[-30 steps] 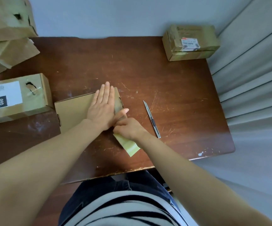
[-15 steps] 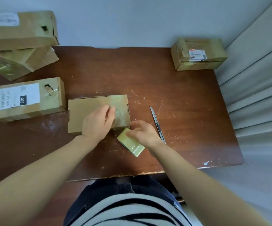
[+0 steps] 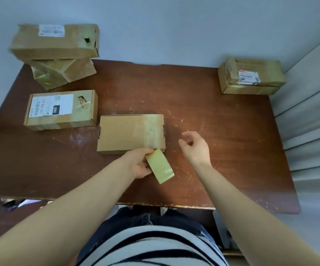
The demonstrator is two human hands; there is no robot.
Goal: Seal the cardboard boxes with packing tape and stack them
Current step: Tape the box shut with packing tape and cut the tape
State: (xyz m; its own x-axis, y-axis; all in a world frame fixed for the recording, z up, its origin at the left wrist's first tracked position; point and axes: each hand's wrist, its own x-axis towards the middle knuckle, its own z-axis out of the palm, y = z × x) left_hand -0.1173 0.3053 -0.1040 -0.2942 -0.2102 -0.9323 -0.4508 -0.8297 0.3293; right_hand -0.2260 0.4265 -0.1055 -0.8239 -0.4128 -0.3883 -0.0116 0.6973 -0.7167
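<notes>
Flat cardboard box [image 3: 124, 133]: long axis left–right.
Tape roll [image 3: 160, 166]: at box's near edge, gripped by left hand [image 3: 140, 164].
Right hand [image 3: 195, 146]: right of box, half-curled; grasp indiscernible.

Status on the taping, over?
Left hand grips tape roll at near edge of centre box. Right hand hovers beside it, fingers curled, grasp unclear. Box top unobstructed.

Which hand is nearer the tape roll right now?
Left. The left hand grips the tape roll just in front of the box; the right hand hovers apart, to the roll's right.
</notes>
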